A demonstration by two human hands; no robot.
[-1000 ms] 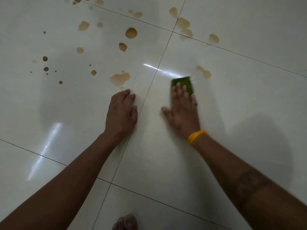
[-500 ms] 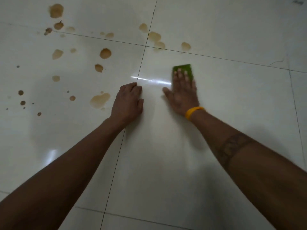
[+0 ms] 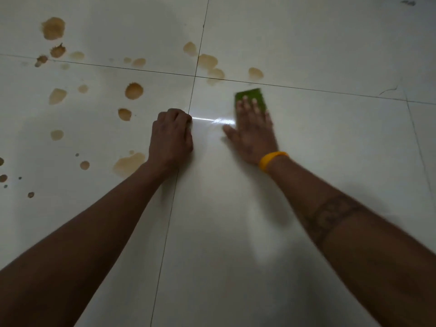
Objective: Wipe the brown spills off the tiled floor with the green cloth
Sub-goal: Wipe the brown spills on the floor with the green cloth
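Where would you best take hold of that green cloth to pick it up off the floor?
Pinch the far edge of the green cloth from above: it lies flat on the tile, and the right hand covers its near part, so only that far strip is free.

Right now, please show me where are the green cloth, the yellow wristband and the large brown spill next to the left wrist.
green cloth (image 3: 251,95): head view, on its bare far part beyond the fingertips.
yellow wristband (image 3: 271,159): head view, on the middle of the band.
large brown spill (image 3: 128,163): head view, on its middle.
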